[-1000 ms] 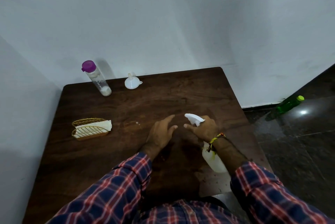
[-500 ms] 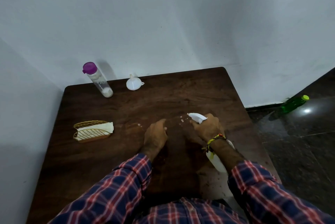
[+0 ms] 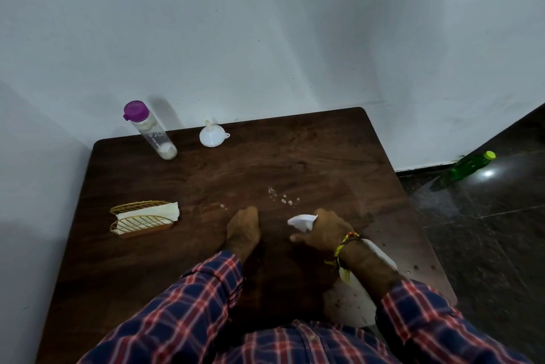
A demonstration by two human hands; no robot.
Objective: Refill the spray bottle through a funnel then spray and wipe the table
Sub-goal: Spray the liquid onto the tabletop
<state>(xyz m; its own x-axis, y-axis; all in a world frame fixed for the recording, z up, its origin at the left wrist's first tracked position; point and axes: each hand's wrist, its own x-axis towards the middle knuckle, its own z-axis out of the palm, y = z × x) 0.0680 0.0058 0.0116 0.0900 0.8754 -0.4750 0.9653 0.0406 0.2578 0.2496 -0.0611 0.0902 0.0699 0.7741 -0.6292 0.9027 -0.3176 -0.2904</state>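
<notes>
Low and right of centre, my right hand (image 3: 323, 231) grips the spray bottle (image 3: 303, 220), nozzle aimed up-left at droplets (image 3: 283, 198) on the worktop (image 3: 295, 157); left hand (image 3: 243, 229), curled and empty, lies nearer the napkins (image 3: 153, 213).

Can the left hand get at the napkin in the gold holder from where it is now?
Probably yes. The left hand rests on the table holding nothing, and the wood between it and the napkin in the holder is bare. The right hand holds the spray bottle, out of the way.
</notes>
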